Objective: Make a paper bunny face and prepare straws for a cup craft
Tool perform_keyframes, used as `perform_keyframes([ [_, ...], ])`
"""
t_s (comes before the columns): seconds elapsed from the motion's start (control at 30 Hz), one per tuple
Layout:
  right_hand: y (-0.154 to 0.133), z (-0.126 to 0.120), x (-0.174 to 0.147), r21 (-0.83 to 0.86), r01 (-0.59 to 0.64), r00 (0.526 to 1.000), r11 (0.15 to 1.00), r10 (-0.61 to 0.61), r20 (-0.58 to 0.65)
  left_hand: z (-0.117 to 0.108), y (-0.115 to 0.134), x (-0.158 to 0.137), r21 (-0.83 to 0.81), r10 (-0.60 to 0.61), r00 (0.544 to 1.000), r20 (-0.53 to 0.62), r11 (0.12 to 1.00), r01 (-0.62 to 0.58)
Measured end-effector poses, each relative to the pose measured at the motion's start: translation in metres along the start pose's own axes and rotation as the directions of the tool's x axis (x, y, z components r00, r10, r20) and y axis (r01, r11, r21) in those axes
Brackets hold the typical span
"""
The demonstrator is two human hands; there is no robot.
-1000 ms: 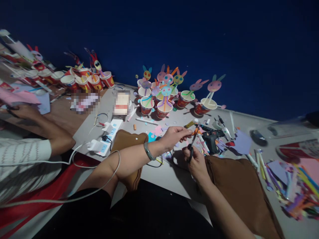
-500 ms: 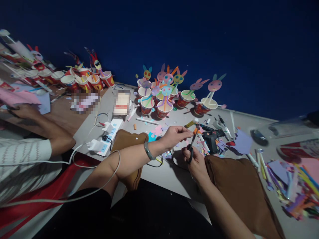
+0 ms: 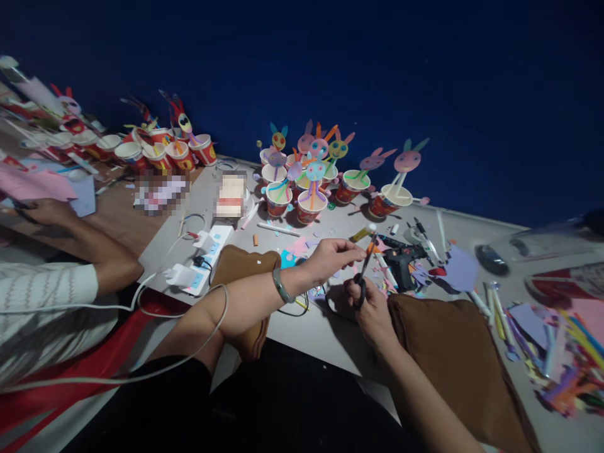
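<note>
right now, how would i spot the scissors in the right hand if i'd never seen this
On the light table, find the big brown cushion at right; the person's right hand is beside its far left corner. The scissors are in that hand, blades pointing away from the body. Unlike the black gun-shaped tool lying to their right, they are held up and have thin blades.

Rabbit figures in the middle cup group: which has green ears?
The rightmost rabbit, pink-faced, in that group's rightmost cup; other ears I can make out there are pink, blue or orange.
</note>
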State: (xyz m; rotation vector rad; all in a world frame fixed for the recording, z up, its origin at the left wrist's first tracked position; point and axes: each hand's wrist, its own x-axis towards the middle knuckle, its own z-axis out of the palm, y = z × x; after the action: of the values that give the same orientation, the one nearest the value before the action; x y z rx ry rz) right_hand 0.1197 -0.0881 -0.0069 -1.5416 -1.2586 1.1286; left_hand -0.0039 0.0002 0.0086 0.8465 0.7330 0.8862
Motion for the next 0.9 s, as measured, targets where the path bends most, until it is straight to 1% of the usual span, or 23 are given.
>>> perform_keyframes([
  [0.27, 0.007, -0.002, 0.001, -0.012, 0.021, 1.000, 1.000, -0.021, 0.024, 0.000, 0.000, 0.001, -0.002, -0.007, 1.000, 0.001, 1.000, 0.007],
  [0.47, 0.013, -0.008, 0.003, -0.079, 0.074, 0.997, 0.994, -0.072, 0.022, 0.001, 0.003, 0.000, -0.006, -0.011, 1.000, 0.000, 1.000, 0.011],
  [0.67, 0.017, -0.012, 0.003, -0.087, 0.061, 0.998, 0.994, -0.058, 0.036, 0.003, 0.005, -0.001, 0.004, -0.018, 1.000, -0.003, 1.000, 0.019],
  [0.9, 0.010, -0.016, 0.001, -0.106, 0.048, 0.997, 0.993, -0.042, 0.058, 0.002, 0.005, -0.002, 0.021, 0.008, 1.000, 0.013, 1.000, -0.009],
])
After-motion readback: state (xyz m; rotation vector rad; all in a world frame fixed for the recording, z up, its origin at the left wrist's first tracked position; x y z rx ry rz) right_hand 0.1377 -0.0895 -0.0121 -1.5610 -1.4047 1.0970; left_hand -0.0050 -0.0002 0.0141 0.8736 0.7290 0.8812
